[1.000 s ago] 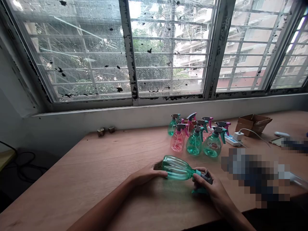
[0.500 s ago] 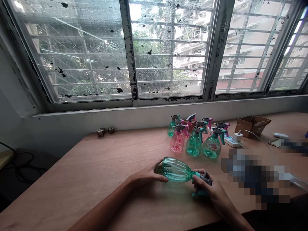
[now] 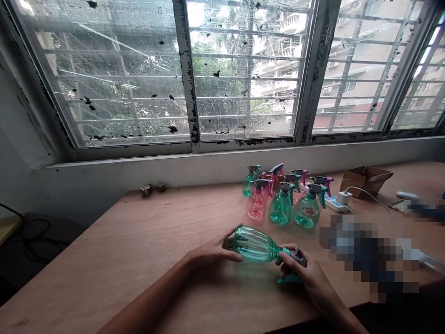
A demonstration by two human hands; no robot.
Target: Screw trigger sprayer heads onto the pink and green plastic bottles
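Note:
A clear green spray bottle (image 3: 256,244) lies sideways between my hands, just above the table, its base to the left and its spray head to the right. My left hand (image 3: 217,249) is wrapped round the base end, thumb in front and fingers partly hidden behind. My right hand (image 3: 299,266) grips the neck and the grey and teal spray head, with the teal trigger pointing down. Beyond them several spray bottles stand upright in a group, among them a pink one (image 3: 256,206), a green one (image 3: 280,209) and another green one (image 3: 306,212).
The wooden table (image 3: 146,250) runs up to the wall under the window. Behind the bottles are a power strip (image 3: 335,204) with a white plug and an open cardboard box (image 3: 366,181). Two small dark blocks (image 3: 146,190) sit at the back left. A blurred patch covers the right side.
Almost nothing differs. The spray bottle stays in both hands in nearly the same pose, and the view has shifted very slightly.

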